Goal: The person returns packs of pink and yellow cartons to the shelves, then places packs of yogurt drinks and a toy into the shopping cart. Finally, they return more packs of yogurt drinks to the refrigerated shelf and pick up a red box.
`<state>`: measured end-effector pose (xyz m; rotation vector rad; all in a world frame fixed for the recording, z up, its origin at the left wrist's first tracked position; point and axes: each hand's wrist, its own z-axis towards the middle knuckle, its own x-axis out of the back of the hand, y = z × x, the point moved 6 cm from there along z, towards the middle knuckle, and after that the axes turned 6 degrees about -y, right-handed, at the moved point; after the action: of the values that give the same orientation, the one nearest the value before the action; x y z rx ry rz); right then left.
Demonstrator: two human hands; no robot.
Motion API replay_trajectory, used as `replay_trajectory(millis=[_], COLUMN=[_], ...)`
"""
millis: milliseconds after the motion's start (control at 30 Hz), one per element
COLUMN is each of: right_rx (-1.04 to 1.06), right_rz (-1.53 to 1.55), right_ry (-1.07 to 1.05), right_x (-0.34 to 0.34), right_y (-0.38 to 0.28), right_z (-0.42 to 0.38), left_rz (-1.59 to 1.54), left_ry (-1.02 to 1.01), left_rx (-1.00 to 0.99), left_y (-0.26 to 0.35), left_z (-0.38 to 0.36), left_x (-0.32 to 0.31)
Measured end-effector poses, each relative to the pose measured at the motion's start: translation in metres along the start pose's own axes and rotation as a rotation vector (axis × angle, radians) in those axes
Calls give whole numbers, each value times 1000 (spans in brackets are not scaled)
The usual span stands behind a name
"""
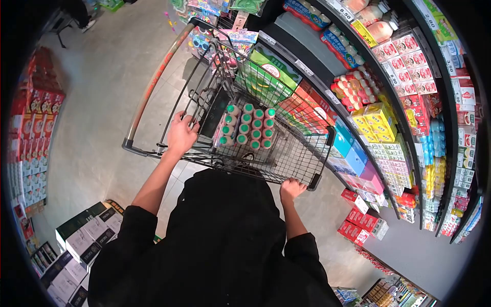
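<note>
A black wire shopping cart stands side-on in front of me, its orange-red push handle to the left. With fingers curled, my left hand grips a bar of the cart close to the handle end. My right hand is closed over the near rim by the opposite corner. Inside the basket lie packs of small brownish bottles with green caps, grouped toward the handle end. Bare wire mesh shows in the rest of the basket floor. My fingertips are partly hidden on both hands.
Tall shelves of boxed and bottled drinks run along the right, close to the cart's far side. Red cartons stand on the lower right. Stacked boxes are at lower left, a red-packaged display farther left. Grey floor stretches behind the handle.
</note>
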<state>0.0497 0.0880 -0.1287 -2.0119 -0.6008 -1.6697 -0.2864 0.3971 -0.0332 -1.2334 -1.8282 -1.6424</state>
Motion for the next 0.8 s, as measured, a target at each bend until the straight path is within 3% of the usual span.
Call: replay_trajectory(millis=[167,500,800], right_rx=[44,148,8], right_rz=[-25,-92,16], right_ry=[-69,-62,-475], right_x=[8,6,5], right_y=[-9,-41,-54], right_z=[-5,-1,15], left_rz=[-23,71,2], left_ry=[12,171,169], left_rx=[86,-1,22], left_y=[-9,-32,-44], left_z=[-15,5,16], left_x=[13,25,33])
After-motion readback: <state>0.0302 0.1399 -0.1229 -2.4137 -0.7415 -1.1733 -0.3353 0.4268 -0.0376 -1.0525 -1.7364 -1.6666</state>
